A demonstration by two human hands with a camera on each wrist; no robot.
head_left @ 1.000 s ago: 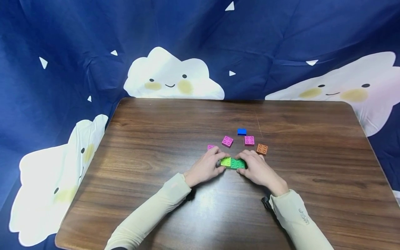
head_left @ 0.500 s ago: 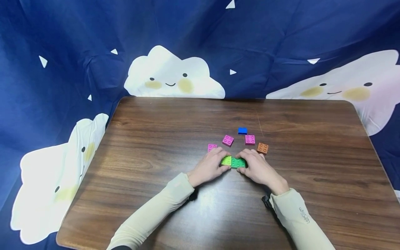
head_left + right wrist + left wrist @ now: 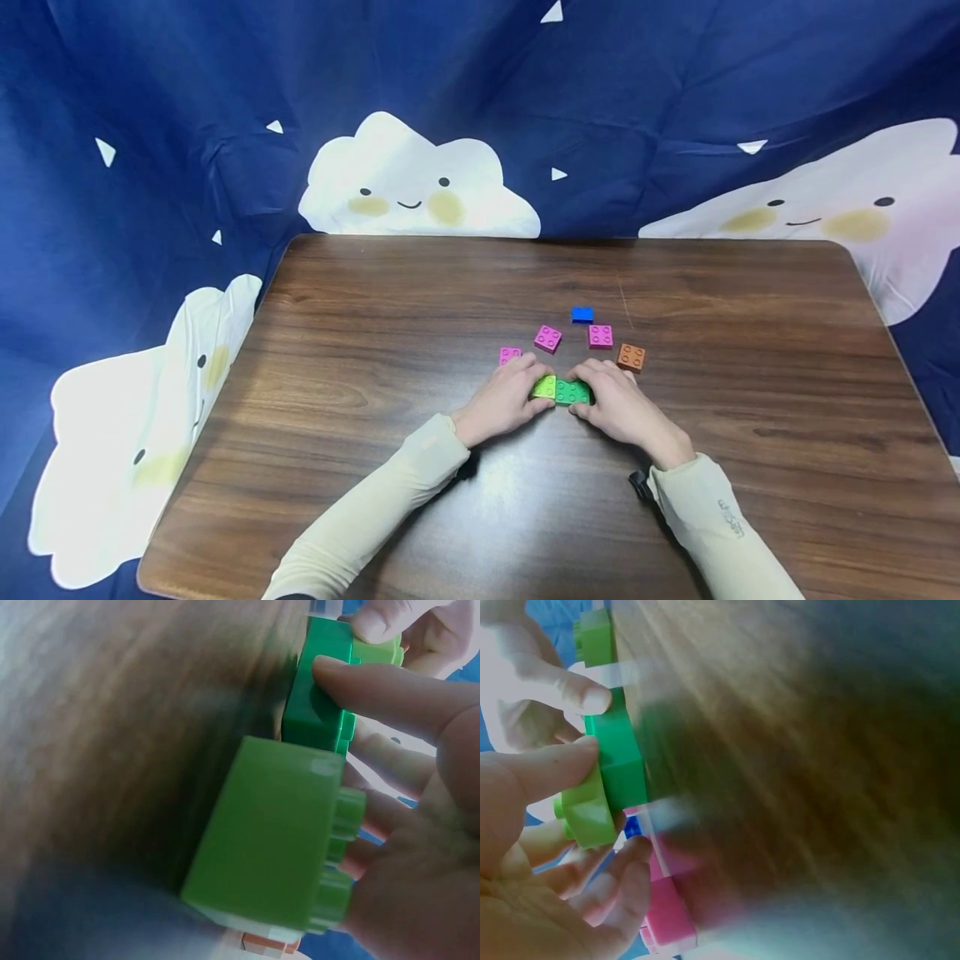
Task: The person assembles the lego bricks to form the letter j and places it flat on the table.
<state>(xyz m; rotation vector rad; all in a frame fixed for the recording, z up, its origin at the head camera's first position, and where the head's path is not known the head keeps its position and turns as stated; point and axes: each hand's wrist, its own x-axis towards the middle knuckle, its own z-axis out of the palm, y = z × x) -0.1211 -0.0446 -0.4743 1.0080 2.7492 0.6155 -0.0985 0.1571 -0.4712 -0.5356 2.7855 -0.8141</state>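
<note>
My left hand pinches a lime toy brick between thumb and fingers. The lime brick sits up on the left end of a longer dark green brick, studs facing up. On the right end of that dark green brick my right hand has its grip, the thumb along the near side. A mid-green brick stands under the right palm, seen large in the right wrist view and hidden by the hand in the head view.
Behind the hands lie a left pink brick, a middle pink brick and a right pink brick. A blue brick is farther back, and an orange-brown brick is beside the right fingers. The wooden table meets a cloud-print curtain.
My left hand has shifted slightly right, its fingers covering more of the lime brick. The right hand keeps its grip on the dark green brick, and the loose bricks stay put.
</note>
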